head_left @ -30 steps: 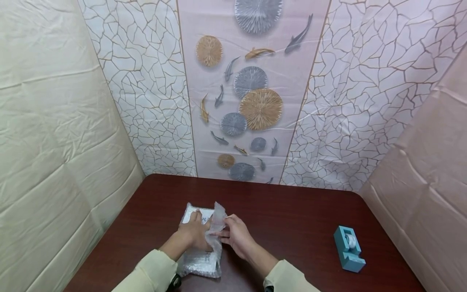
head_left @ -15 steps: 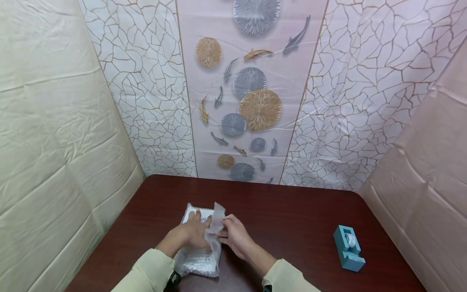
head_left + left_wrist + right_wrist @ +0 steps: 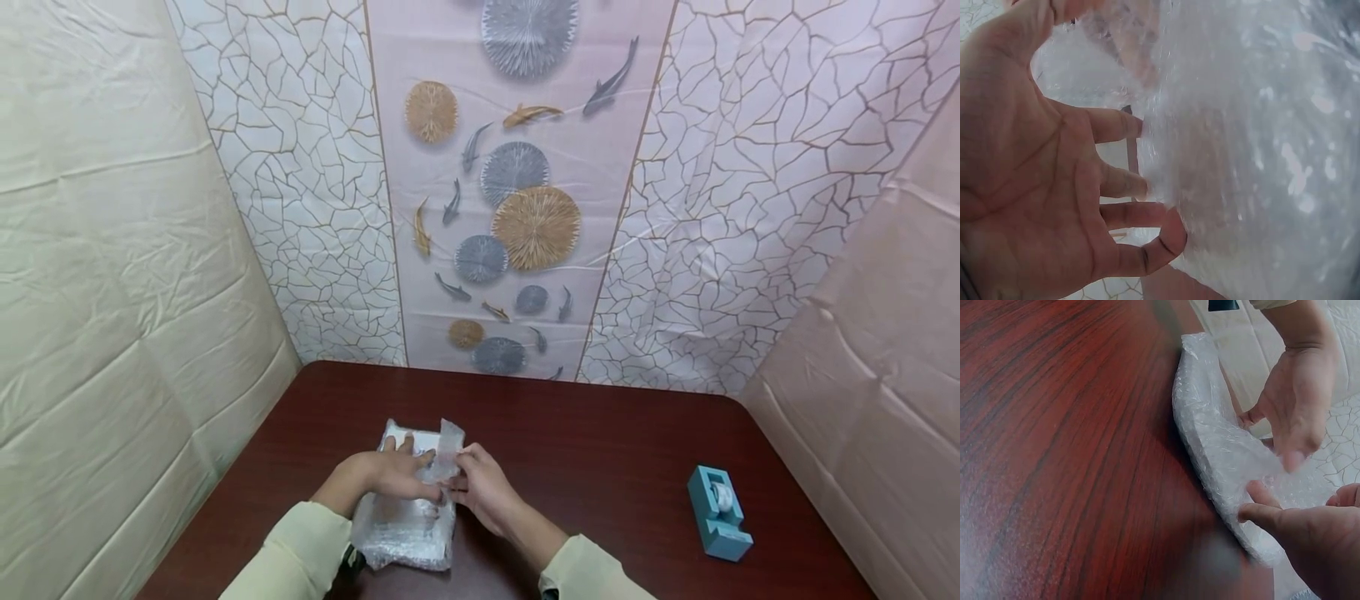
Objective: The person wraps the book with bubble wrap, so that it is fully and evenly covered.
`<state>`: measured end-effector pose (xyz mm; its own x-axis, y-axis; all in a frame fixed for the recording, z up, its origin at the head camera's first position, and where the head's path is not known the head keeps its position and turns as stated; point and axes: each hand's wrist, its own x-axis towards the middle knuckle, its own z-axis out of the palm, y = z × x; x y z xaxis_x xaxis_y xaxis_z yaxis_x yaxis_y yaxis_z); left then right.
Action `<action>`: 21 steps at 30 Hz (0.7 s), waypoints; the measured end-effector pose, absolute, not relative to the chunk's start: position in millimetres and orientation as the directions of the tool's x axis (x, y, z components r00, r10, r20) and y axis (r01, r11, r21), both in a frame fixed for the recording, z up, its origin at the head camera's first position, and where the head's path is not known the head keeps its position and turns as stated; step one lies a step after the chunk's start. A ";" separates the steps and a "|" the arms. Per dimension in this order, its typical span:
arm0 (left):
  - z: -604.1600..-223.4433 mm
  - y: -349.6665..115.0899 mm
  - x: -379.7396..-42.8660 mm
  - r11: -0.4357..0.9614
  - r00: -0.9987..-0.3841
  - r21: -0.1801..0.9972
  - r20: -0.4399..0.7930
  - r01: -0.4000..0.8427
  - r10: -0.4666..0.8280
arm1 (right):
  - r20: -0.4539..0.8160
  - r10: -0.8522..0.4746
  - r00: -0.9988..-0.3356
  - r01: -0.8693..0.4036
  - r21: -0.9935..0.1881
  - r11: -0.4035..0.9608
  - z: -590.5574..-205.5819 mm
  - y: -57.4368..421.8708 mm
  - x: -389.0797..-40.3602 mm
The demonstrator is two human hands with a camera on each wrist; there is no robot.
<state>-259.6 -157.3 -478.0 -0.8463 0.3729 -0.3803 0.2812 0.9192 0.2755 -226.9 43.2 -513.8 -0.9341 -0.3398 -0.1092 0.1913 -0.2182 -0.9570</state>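
A flat pale package wrapped in clear bubble wrap [image 3: 408, 537] lies near the table's front, left of centre. Dark printing shows faintly through the wrap beneath the fingers. My left hand [image 3: 386, 475] rests on its top with fingers spread, the thumb toward the right edge. In the left wrist view its fingertips touch the bubble wrap [image 3: 1229, 144]. At the package's right edge my right hand [image 3: 486, 492] pinches a loose flap of the wrap [image 3: 451, 437]. In the right wrist view, two right-hand fingers [image 3: 1263, 509] lie against the wrap's side.
A teal tape dispenser [image 3: 718, 512] with a roll of tape stands at the table's right side. The dark red wooden table [image 3: 585, 467] ends at a patterned fabric wall [image 3: 487, 292]. Cream fabric hangs on both sides.
My left hand has turned, with its thumb swinging forward and right across the package, uncovering more of the near half. The right hand stays at the flap. The tape dispenser has not moved.
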 end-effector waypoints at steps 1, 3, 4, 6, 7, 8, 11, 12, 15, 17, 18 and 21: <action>-478.3 -157.6 -259.7 0.919 -0.847 0.284 -0.382 0.274 0.370 | -0.112 -0.344 -0.932 0.196 -0.955 -0.221 -513.8 43.2 -227.0; -479.7 -157.9 -260.2 0.919 -0.850 0.284 -0.376 0.273 0.369 | -0.118 -0.351 -0.929 0.205 -0.953 -0.223 -513.7 43.2 -227.3; -480.2 -157.4 -260.1 0.919 -0.852 0.285 -0.372 0.273 0.369 | -0.121 -0.354 -0.927 0.209 -0.953 -0.221 -513.6 43.3 -227.4; -482.3 -156.1 -259.9 0.919 -0.859 0.286 -0.359 0.272 0.366 | -0.122 -0.361 -0.924 0.210 -0.954 -0.215 -512.8 43.6 -227.8; -482.9 -155.5 -259.0 0.919 -0.863 0.286 -0.351 0.271 0.364 | -0.120 -0.366 -0.923 0.208 -0.956 -0.209 -512.6 43.6 -227.7; -483.2 -154.8 -258.2 0.919 -0.866 0.284 -0.343 0.273 0.363 | -0.120 -0.368 -0.922 0.206 -0.958 -0.202 -512.1 43.6 -227.5; -484.2 -152.7 -256.7 0.917 -0.880 0.287 -0.310 0.275 0.361 | -0.105 -0.372 -0.922 0.182 -0.967 -0.180 -511.8 42.9 -227.9; -484.5 -152.5 -256.6 0.916 -0.884 0.292 -0.298 0.276 0.362 | -0.100 -0.372 -0.923 0.173 -0.971 -0.168 -511.8 42.6 -228.1; -486.7 -152.3 -257.6 0.910 -0.896 0.314 -0.265 0.270 0.357 | -0.090 -0.374 -0.923 0.148 -0.980 -0.131 -510.9 42.4 -227.4; -488.4 -153.2 -257.5 0.907 -0.906 0.347 -0.254 0.240 0.338 | -0.089 -0.380 -0.921 0.141 -0.984 -0.111 -511.2 42.7 -226.9; -489.6 -153.9 -257.5 0.904 -0.912 0.366 -0.251 0.222 0.326 | -0.086 -0.384 -0.919 0.137 -0.985 -0.106 -511.7 42.9 -226.5; -491.1 -155.6 -256.1 0.892 -0.922 0.417 -0.249 0.175 0.297 | -0.079 -0.404 -0.911 0.134 -0.985 -0.109 -514.3 43.3 -225.5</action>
<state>-256.1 -155.6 -491.1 -0.9217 0.2972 -0.2494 0.1746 0.8918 0.4175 -225.5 43.3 -514.3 -0.9112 -0.4043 -0.0790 0.1340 -0.1095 -0.9849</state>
